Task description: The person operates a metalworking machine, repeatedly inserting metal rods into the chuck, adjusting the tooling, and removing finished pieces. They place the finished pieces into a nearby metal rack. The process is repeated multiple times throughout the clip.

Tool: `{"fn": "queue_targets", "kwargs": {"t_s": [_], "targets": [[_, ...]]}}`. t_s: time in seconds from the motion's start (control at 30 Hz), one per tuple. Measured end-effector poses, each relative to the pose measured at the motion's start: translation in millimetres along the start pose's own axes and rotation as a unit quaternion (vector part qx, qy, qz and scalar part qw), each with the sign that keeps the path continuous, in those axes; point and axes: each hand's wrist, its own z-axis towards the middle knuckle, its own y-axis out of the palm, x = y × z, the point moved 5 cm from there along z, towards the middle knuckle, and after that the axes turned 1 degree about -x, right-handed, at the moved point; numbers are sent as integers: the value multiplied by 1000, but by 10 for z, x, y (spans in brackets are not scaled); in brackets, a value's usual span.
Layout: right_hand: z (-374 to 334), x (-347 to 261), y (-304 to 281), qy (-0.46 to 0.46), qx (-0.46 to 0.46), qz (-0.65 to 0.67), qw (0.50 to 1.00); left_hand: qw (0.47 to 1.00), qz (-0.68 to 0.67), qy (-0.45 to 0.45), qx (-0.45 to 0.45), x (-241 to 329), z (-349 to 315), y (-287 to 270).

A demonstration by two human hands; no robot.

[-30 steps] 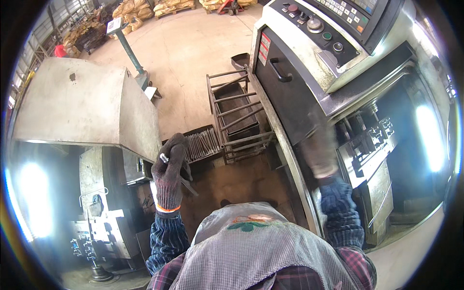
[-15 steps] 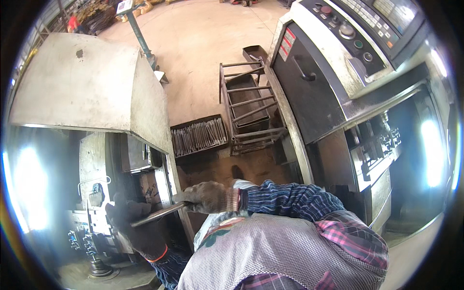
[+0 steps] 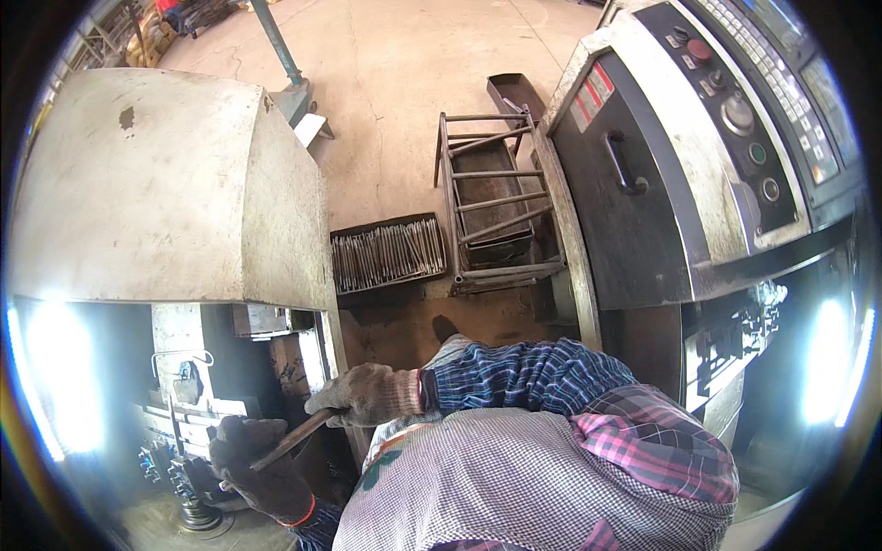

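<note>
My right hand (image 3: 358, 395), in a dirty grey-brown knit glove, is closed round one end of a slim metal rod (image 3: 299, 435). The rod slants down to the left, and its other end lies in my left hand (image 3: 262, 468). That hand wears a darker glove, its fingers curved loosely about the rod's end. Both hands are low in front of my body, beside the open bay of the left machine (image 3: 175, 188). Inside the bay, a metal fixture (image 3: 188, 441) with small blue fittings stands just left of my left hand.
A dark tray (image 3: 386, 286) full of similar rods lies on the floor ahead. Next to it stands a metal-bar rack (image 3: 496, 174) with a long bin in it. On the right, another machine has a black door (image 3: 616, 197) and a button panel (image 3: 735, 115).
The rod has dropped slightly and tilted more steeply, its left end now over my left palm. My right hand has shifted a little left and down. The view has turned somewhat.
</note>
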Motion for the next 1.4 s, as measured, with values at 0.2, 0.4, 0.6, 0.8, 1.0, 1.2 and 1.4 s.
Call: {"fn": "queue_targets", "kwargs": {"t_s": [0.2,0.4,0.6,0.8,1.0,1.2,1.4], "targets": [[197,96,-227,-29,9,28,999,965,-145,-217,-33,-306,2,45],[355,163,-362,-21,-55,38,998,906,-253,-327,91,-278,-84,176],[413,271,-369,-60,-59,57,995,807,-542,-233,33,3,150,367],[478,280,-337,-42,-119,70,990,860,-301,-349,220,71,-7,399],[537,267,-209,-51,-151,82,984,900,-265,-310,154,-182,-270,177],[641,213,-202,-25,-115,92,989,972,-46,-218,70,-315,-174,123],[774,177,23,6,-138,64,988,892,-333,-268,147,-665,-237,-69]]}}
